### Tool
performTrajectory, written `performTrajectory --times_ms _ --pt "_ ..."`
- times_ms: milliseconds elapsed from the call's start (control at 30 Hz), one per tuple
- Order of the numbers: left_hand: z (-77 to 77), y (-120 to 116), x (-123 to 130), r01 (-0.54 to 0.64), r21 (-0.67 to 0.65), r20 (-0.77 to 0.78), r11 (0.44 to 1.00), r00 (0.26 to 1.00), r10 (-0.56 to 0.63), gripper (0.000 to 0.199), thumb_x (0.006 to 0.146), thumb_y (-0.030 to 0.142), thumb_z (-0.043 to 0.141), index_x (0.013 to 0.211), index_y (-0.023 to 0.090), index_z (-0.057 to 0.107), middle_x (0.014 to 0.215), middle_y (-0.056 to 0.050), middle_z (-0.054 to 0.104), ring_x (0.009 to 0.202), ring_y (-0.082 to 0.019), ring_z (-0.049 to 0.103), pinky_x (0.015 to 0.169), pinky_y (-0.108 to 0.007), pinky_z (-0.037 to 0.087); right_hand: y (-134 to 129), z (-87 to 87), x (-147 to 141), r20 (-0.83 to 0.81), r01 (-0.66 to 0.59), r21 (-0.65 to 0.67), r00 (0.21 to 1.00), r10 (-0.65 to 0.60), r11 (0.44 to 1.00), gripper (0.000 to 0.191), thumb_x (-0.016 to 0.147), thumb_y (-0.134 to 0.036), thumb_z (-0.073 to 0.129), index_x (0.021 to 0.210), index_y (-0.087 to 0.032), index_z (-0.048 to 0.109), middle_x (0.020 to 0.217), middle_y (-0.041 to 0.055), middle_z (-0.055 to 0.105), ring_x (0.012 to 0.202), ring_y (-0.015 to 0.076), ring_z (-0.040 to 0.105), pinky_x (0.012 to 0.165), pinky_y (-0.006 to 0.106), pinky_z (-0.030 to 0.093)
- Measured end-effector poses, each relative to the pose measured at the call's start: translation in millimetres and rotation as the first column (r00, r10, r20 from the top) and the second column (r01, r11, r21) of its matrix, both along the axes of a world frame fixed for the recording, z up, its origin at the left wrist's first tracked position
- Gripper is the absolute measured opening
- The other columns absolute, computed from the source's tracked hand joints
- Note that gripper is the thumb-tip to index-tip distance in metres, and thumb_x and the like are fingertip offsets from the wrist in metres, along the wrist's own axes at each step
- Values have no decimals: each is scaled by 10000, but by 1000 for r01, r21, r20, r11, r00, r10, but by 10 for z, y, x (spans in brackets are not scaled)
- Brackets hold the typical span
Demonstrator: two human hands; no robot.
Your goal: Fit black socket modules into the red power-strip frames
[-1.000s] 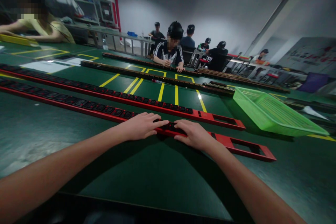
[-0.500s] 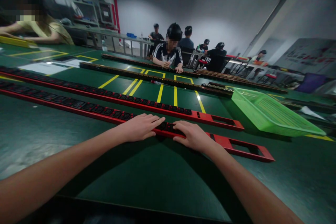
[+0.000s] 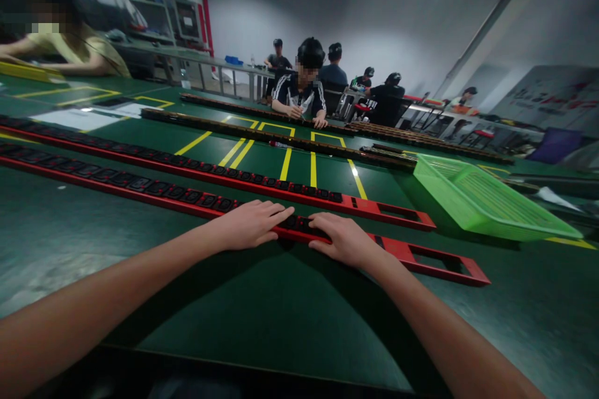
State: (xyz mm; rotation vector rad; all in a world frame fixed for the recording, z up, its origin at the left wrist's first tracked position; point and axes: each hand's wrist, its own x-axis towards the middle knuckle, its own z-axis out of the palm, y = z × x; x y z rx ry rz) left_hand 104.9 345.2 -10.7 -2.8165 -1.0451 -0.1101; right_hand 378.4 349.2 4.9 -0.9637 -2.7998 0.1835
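Observation:
Across the green table (image 3: 262, 318) runs a long red strip (image 3: 444, 262) lined with black square parts. My left hand (image 3: 255, 224) rests over this near strip, its fingers stretched to the right and its thumb at the front edge. Just right of it, my right hand (image 3: 341, 237) lies on the same strip, fingers bent over the black parts and thumb at the front edge. A small stretch of black parts shows between the hands. Behind lies a second red strip (image 3: 407, 216) with similar black parts.
A green plastic basket (image 3: 491, 206) stands at the right. Dark long strips (image 3: 224, 131) cross the table further back, near yellow tape lines and white paper (image 3: 75, 118). A person in a striped shirt (image 3: 299, 93) sits opposite; another person (image 3: 79, 53) leans in at the left.

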Motion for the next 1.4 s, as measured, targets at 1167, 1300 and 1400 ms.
performTrajectory --times_ms 1167,1300,1400 --pt "39 3 18 -56 -9 -22 998 998 55 673 952 354 562 1543 187 286 1325 -141 566 1082 -282 602 887 -381 464 49 177 123 -45 27 -180 998 -35 983 448 839 -292 712 1262 -207 591 1223 96 667 1072 252 641 944 421 514" --pt "83 14 -54 -82 -41 -46 996 996 80 712 933 345 589 1553 205 268 1301 -131 573 1085 -279 595 883 -360 462 46 159 123 -41 -5 -177 999 -2 984 470 856 -286 697 1304 -219 573 1284 93 643 1140 253 620 1004 430 488" --pt "125 19 -113 -103 -79 -60 992 993 98 712 930 330 593 1555 228 269 1309 -125 562 1102 -272 587 882 -345 463 43 134 121 -51 -18 -187 999 9 982 534 881 -292 673 1389 -251 515 1368 83 601 1216 249 586 1056 438 460"
